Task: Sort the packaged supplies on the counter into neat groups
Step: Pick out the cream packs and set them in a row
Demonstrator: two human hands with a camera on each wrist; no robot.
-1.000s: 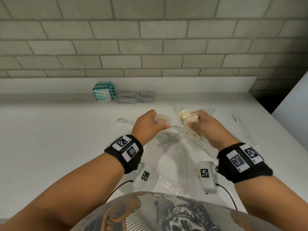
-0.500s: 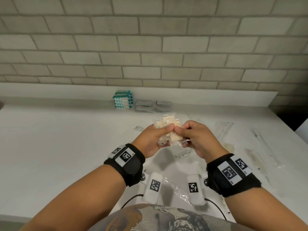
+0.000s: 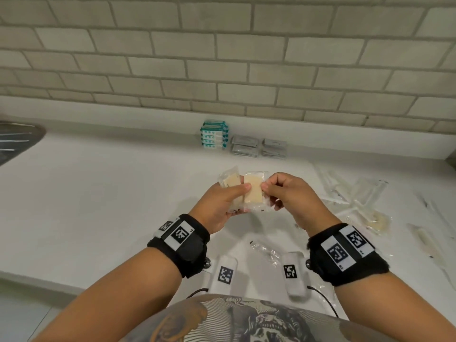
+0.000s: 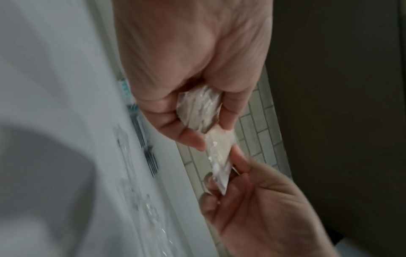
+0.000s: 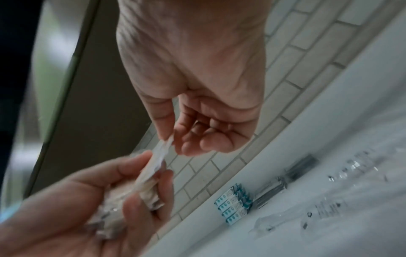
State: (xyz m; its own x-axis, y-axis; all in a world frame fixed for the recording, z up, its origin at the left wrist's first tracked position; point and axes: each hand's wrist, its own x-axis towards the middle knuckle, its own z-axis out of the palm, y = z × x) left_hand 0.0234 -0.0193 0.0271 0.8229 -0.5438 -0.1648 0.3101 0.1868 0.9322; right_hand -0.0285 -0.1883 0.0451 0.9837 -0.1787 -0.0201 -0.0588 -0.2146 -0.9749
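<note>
Above the white counter (image 3: 98, 206) both hands hold small clear packets with beige pads inside (image 3: 253, 191). My left hand (image 3: 222, 203) grips a small bunch of them (image 4: 198, 107), thumb across the front. My right hand (image 3: 283, 191) pinches the right edge of the front packet (image 5: 162, 151) between thumb and forefinger. At the back wall stand neat groups: a stack of teal-and-white packets (image 3: 214, 137) and two stacks of grey sachets (image 3: 259, 146).
Loose clear wrappers with long thin items (image 3: 355, 193) lie scattered on the right of the counter, with another beige-pad packet (image 3: 377, 222) among them. A clear wrapper (image 3: 265, 249) lies near the front edge. A dark sink (image 3: 14, 141) is at far left.
The hands came together from apart: each held its own packet a second ago, now both hold the same bunch, raised a little toward me. The view tilted up and left.
</note>
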